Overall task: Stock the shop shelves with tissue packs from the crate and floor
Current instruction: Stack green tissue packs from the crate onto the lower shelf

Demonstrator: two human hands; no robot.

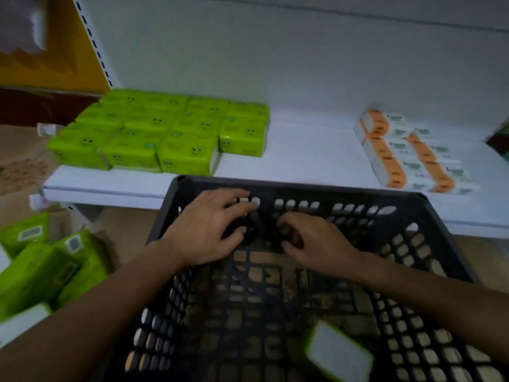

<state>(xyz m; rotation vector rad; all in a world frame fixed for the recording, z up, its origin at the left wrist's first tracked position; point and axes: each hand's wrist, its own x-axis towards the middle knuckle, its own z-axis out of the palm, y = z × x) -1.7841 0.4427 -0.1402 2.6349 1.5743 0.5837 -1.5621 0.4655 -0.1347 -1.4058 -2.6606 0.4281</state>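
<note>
Glossy green pack (pixel 338 354) is lying at the lattice crate's (pixel 429 260) near edge; left hand (pixel 209 224) is spreading loose, right hand (pixel 311 241) curling, grasp unclear; blocky packs (pixel 154 128) are filling the shelf's (pixel 303 150) left corner.

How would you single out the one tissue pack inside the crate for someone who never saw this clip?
Find the black lattice crate in front of the white shelf. On its floor, near right, lies one green-edged pack showing a white face. It is the only pack inside the crate; the other green packs sit on the shelf or on the floor left of it.
</note>
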